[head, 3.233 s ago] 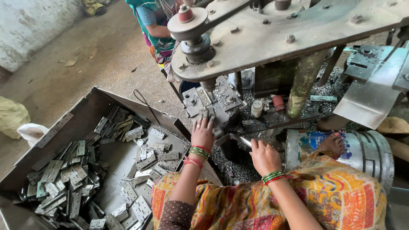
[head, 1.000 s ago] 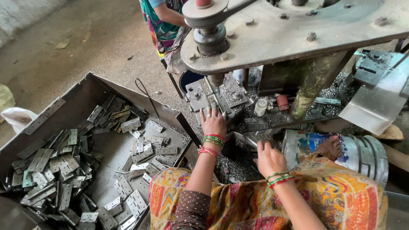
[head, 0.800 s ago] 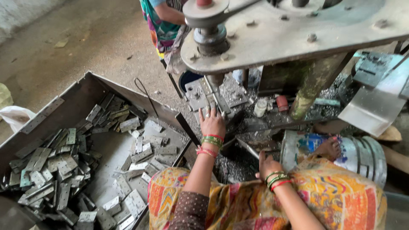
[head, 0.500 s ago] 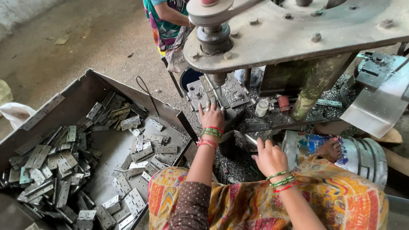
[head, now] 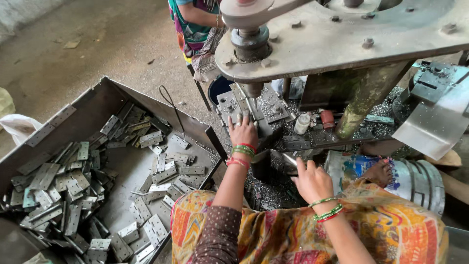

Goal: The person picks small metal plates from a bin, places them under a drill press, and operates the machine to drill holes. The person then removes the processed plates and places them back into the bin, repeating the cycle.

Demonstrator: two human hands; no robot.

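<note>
Two hands work at the press: the left hand (head: 243,132) lies flat, fingers spread, on a hinge plate (head: 244,105) under the punch (head: 252,90). The right hand (head: 312,180) pinches a strip (head: 289,159) nearer in. Such plates look stiff, light and sharp-edged, best gripped by their flat faces.

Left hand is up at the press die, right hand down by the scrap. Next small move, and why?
Probably draw the left hand back off the die block, toward the tray. Its fingers lie on the block right under the punch, where they look exposed. The right hand is low, beside a metal piece at its fingertips, apart from the punch. Whether a plate sits on the die cannot be told.
</note>
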